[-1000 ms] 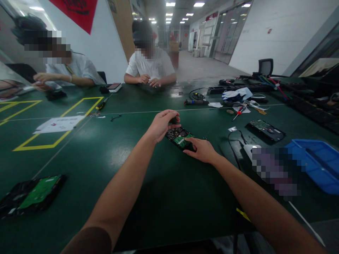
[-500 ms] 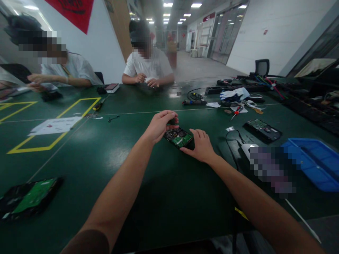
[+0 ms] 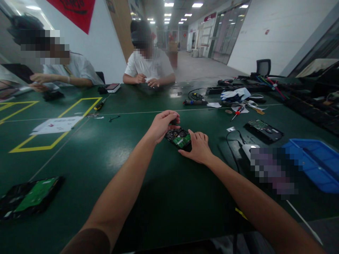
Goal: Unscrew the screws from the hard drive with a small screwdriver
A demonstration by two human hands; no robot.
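Observation:
A hard drive with a green circuit board facing up lies on the dark green table in front of me. My right hand grips its right end, thumb at the near side and fingers at the far side. Over the drive's far left corner is my left hand, its fingers curled together in a pinch. What the pinch holds, if anything, is too small and dark to make out.
Another hard drive lies to the right, beside a blue tray and a cabled, partly blurred device. At near left is a third drive. Screwdrivers, gloves and cables sit farther back. Two people sit across the table.
My right hand has shifted slightly left along the drive's end. My left hand stays pinched at the far left corner. The view has moved slightly.

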